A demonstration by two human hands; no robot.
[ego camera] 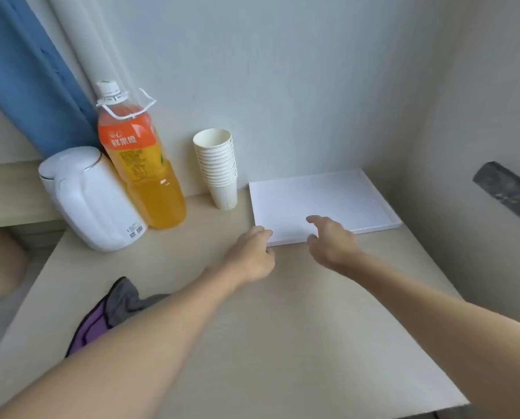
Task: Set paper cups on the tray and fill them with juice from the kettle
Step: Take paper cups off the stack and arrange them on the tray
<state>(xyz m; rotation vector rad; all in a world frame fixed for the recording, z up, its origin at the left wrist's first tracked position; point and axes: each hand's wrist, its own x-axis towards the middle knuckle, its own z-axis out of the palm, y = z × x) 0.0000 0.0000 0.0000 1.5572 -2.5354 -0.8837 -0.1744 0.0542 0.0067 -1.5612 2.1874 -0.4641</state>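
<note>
At far left on the pale desk (pixel 282 343), a blue curtain (pixel 19 71) is seen behind a white kettle (pixel 92 201), lid closed, with a juice bottle (pixel 140 164) touching its right side, capped and partly full of orange liquid. A grey and purple cloth (pixel 107 313) lies at the desk's near left edge. Just right of the bottle, a nested stack of paper cups (pixel 219 167) stands upright against the wall, mouth up, apart from the tray. Further right, the flat white tray (pixel 328 192) lies bare in the corner; no cup is yet set on it.

The left hand (pixel 252 255) is shown loosely curled at the tray's near left corner, fingers seemingly touching the edge, though whether it is gripped cannot be told. The right hand (pixel 331 240) hovers over or rests on the near edge, index finger extended, other fingers loosely bent, nothing pinched.

The step in hand is judged to be positioning the tray. It is best slid flat with both hands kept level, square to the desk edge and clear of the cup stack, so that cups can be placed without reaching across the bottle.
</note>
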